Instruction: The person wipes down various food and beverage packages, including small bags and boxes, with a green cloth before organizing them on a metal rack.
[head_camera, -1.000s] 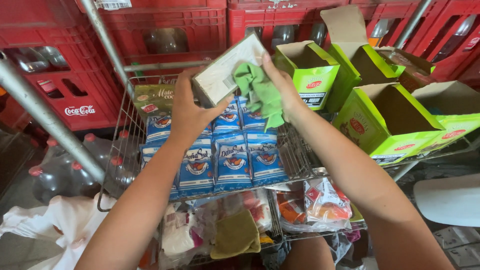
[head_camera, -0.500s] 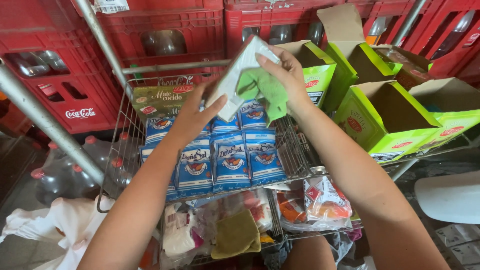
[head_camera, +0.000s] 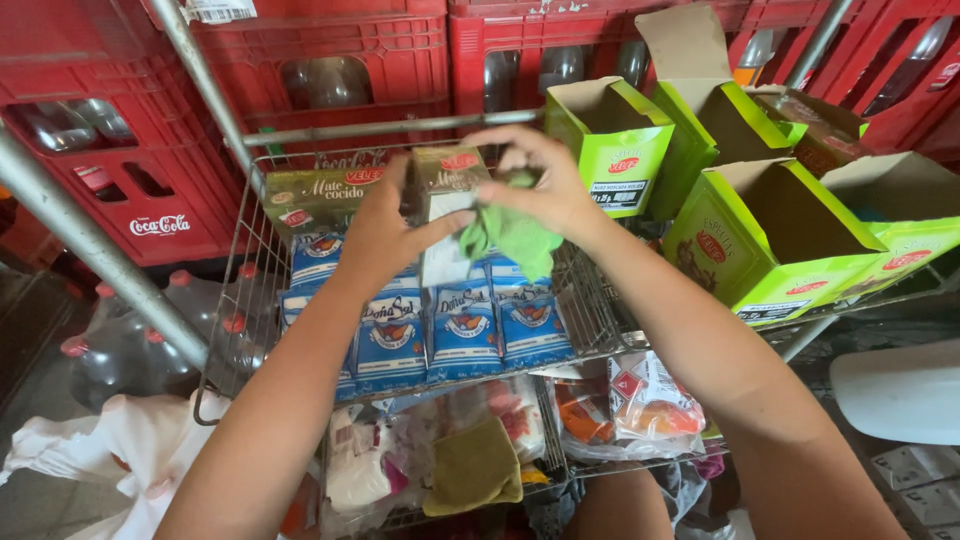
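My left hand (head_camera: 385, 232) grips a flat rectangular packet (head_camera: 446, 200), olive at the top and white lower down, held upright over a wire shelf basket. My right hand (head_camera: 545, 185) presses a green cloth (head_camera: 512, 236) against the packet's right side and top. Below both hands, several blue and white bags (head_camera: 465, 325) lie in rows inside the wire basket (head_camera: 585, 300). More olive packets (head_camera: 320, 195) lie at the basket's back left.
Open green cartons (head_camera: 775, 240) stand to the right on the shelf. Red bottle crates (head_camera: 130, 190) are stacked behind and left, with plastic bottles (head_camera: 150, 345) below. Grey metal poles (head_camera: 85, 240) cross at left. A lower shelf holds bagged goods (head_camera: 640, 405).
Both hands lowered the packet and turned it upright. The green cloth shifted from the packet's lower side up along its right edge and top.
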